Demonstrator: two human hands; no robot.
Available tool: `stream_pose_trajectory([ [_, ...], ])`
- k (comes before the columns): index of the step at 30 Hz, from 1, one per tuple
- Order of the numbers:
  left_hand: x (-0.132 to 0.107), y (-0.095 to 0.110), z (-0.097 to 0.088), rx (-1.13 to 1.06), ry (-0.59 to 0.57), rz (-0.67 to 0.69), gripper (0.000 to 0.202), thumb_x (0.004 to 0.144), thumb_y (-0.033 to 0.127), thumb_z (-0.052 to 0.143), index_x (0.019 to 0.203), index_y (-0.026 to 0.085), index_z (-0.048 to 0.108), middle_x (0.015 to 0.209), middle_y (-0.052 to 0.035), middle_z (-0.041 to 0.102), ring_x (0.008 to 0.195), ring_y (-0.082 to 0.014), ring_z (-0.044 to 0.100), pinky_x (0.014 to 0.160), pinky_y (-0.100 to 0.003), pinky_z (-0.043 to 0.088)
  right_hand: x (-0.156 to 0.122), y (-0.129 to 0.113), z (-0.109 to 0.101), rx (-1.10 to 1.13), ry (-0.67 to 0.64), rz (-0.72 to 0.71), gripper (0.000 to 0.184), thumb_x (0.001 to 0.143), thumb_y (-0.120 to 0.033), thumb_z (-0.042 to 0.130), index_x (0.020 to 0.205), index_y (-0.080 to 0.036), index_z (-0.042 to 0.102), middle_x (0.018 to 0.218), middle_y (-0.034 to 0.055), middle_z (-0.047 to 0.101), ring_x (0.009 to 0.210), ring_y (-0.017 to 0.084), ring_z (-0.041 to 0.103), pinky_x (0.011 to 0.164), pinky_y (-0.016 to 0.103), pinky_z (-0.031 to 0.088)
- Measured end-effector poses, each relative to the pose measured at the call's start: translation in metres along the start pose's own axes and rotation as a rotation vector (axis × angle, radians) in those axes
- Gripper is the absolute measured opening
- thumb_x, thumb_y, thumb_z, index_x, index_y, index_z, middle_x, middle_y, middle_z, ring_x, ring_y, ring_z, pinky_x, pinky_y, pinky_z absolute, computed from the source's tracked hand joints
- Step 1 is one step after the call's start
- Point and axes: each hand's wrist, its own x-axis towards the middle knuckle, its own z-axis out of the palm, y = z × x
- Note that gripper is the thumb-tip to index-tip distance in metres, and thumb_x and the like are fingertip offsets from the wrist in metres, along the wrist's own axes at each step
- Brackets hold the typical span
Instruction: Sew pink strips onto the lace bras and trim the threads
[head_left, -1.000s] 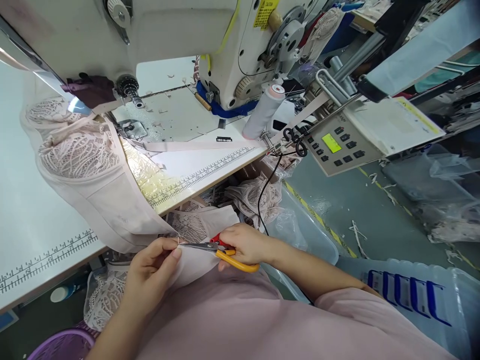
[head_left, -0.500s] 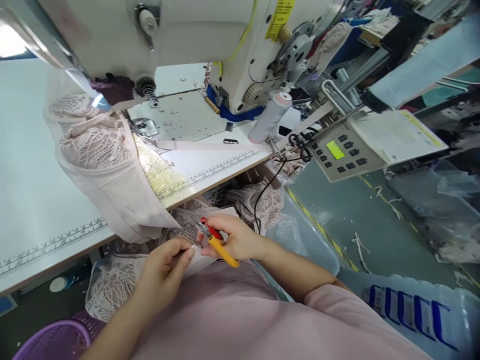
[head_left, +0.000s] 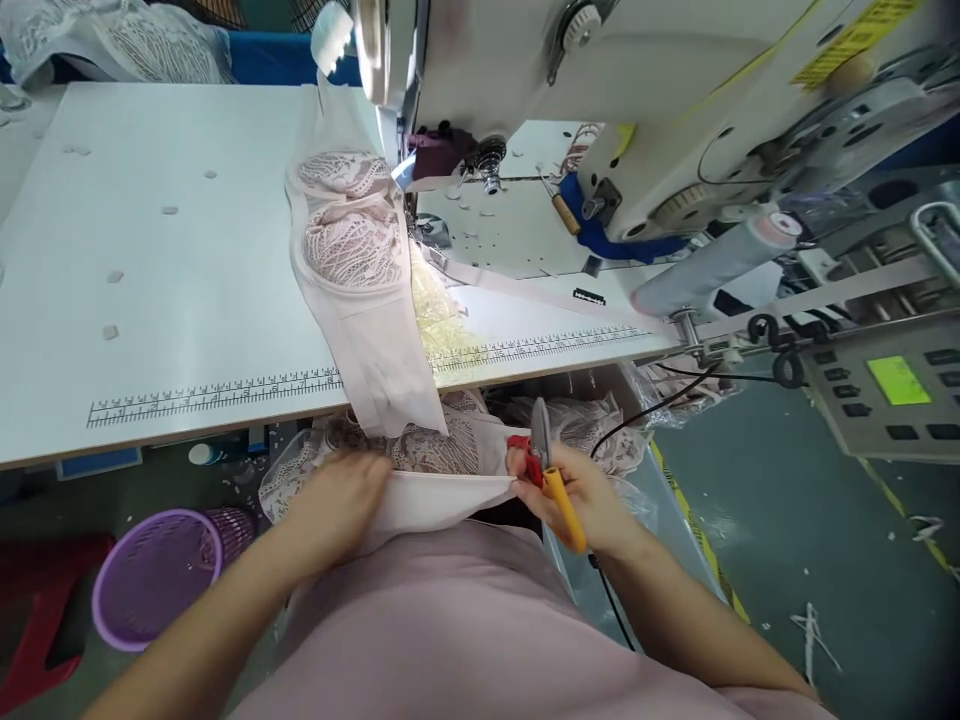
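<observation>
My left hand (head_left: 330, 512) is closed on the pale pink band of a bra (head_left: 439, 498), which lies across my lap. That band runs taut sideways to my right hand (head_left: 596, 505), whose fingertips pinch its other end. Also in my right hand are small scissors (head_left: 566, 510) with one red and one yellow handle, their blades pointing up, away from the cloth. Another pale pink lace bra (head_left: 382, 345) lies on the sewing table, one end under the machine head and the other hanging over the front edge.
A sewing machine (head_left: 517, 60) stands over the white table (head_left: 210, 270), which has a printed ruler along its front edge. A control box (head_left: 892, 400) sits right. Below are a purple basket (head_left: 161, 585), lace pieces (head_left: 592, 425) and a black cable (head_left: 660, 405).
My hands have moved apart, stretching the band between them. The scissors have swung from beside the cloth to blades up. My view has shifted left.
</observation>
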Motion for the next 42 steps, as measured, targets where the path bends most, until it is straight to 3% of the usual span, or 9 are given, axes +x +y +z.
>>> stream_pose_trajectory([
  [6,-0.029,-0.031,-0.023,0.064,0.048,-0.058,0.031,0.094,0.033,0.036,0.092,0.017,0.062,0.085,-0.0082,0.069,0.075,-0.0254,0.064,0.066,-0.036,0.047,-0.002,0.001,-0.009,0.086,0.090,0.023,0.026,0.076,-0.039,0.070,0.073,-0.020,0.052,0.069,-0.0001,0.050,0.062,0.014,0.046,0.057,0.026,0.041],
  [12,-0.038,-0.021,-0.029,-0.092,0.105,-0.019,0.030,0.095,0.036,0.040,0.089,0.020,0.064,0.078,-0.0027,0.068,0.072,-0.0167,0.064,0.063,-0.026,0.045,-0.002,-0.002,-0.020,0.047,0.171,-0.033,0.027,0.078,-0.042,0.069,0.072,-0.020,0.053,0.071,0.0014,0.053,0.067,0.016,0.050,0.059,0.028,0.043],
  [20,-0.034,-0.009,-0.032,-0.098,0.137,0.109,0.029,0.096,0.031,0.040,0.088,0.020,0.066,0.079,-0.0023,0.069,0.071,-0.0159,0.063,0.063,-0.027,0.045,-0.004,0.009,-0.029,-0.094,0.253,0.027,0.025,0.076,-0.043,0.067,0.074,-0.021,0.054,0.071,0.0014,0.055,0.061,0.014,0.050,0.055,0.027,0.044],
  [24,-0.025,0.001,-0.036,-0.049,0.150,0.163,0.030,0.096,0.029,0.039,0.088,0.020,0.066,0.079,-0.0031,0.068,0.071,-0.0172,0.063,0.063,-0.029,0.044,0.004,0.007,-0.027,-0.340,0.340,-0.079,0.018,0.078,-0.036,0.067,0.087,-0.021,0.062,0.079,0.0045,0.062,0.074,0.020,0.059,0.069,0.033,0.050],
  [26,-0.017,0.007,-0.037,-0.013,0.163,0.212,0.029,0.096,0.029,0.039,0.086,0.020,0.066,0.077,-0.0029,0.068,0.069,-0.0180,0.062,0.063,-0.030,0.042,0.011,0.000,-0.017,-0.384,0.234,-0.211,0.019,0.079,-0.030,0.064,0.097,-0.022,0.064,0.092,0.0078,0.067,0.088,0.024,0.062,0.082,0.038,0.050],
  [28,-0.009,0.012,-0.037,0.017,0.170,0.272,0.028,0.095,0.026,0.039,0.086,0.020,0.065,0.073,-0.0020,0.067,0.065,-0.0180,0.060,0.062,-0.031,0.040,0.020,-0.008,0.001,-0.329,-0.008,-0.367,0.019,0.081,-0.023,0.059,0.099,-0.022,0.064,0.101,0.0093,0.068,0.100,0.025,0.062,0.093,0.039,0.047],
  [31,0.000,0.018,-0.037,0.049,0.165,0.377,0.026,0.093,0.020,0.038,0.086,0.020,0.063,0.071,-0.0009,0.066,0.062,-0.0169,0.059,0.061,-0.032,0.038,0.034,-0.018,0.030,-0.280,-0.318,-0.456,0.012,0.077,-0.015,0.058,0.088,-0.020,0.062,0.091,0.0074,0.068,0.093,0.021,0.062,0.088,0.033,0.048],
  [37,-0.006,0.013,-0.043,0.228,0.214,0.375,0.028,0.096,0.028,0.040,0.081,0.024,0.063,0.067,0.0011,0.063,0.066,-0.0193,0.056,0.081,-0.040,0.039,0.043,-0.022,0.045,-0.108,-0.400,-0.233,0.020,0.069,-0.008,0.064,0.086,-0.017,0.060,0.085,0.0009,0.063,0.074,0.013,0.056,0.065,0.021,0.044],
  [42,-0.030,-0.010,-0.055,0.251,0.233,0.288,0.035,0.096,0.035,0.037,0.073,0.027,0.062,0.066,0.0024,0.059,0.067,-0.0190,0.051,0.106,-0.051,0.024,0.040,-0.022,0.040,-0.026,-0.389,-0.115,0.013,0.070,-0.014,0.068,0.078,-0.016,0.057,0.083,-0.0002,0.061,0.071,0.011,0.053,0.060,0.019,0.040],
])
